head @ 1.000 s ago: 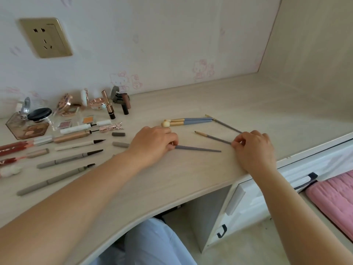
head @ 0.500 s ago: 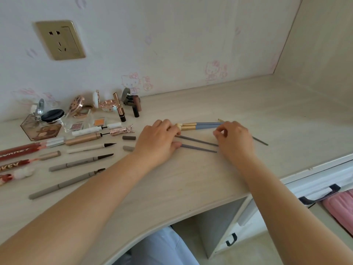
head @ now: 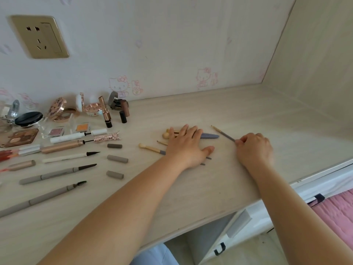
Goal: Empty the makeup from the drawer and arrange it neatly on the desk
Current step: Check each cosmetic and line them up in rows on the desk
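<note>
My left hand [head: 188, 148] lies flat, fingers spread, over several blue-grey makeup brushes [head: 152, 148] with gold ferrules on the pale wooden desk [head: 191, 188]. Their tips stick out to the left of the hand and their handle ends to the right. My right hand [head: 255, 148] pinches the end of one thin brush [head: 222, 133] that lies slanted, apart from the others. Pens, pencils and mascaras [head: 57, 174] lie in rows at the left, with three grey caps [head: 116, 158] beside them. Compacts, palettes and lipsticks [head: 106, 111] stand by the wall.
A gold wall socket [head: 39, 36] sits at the upper left. The desk's side panel [head: 315, 64] rises on the right. Below the front edge are white drawers with dark handles [head: 219, 248] and a pink cushion [head: 336, 213].
My left hand has opened and pressed down flat on the group of brushes. My right hand has shifted right and taken hold of the thin brush's end. The camera has moved closer.
</note>
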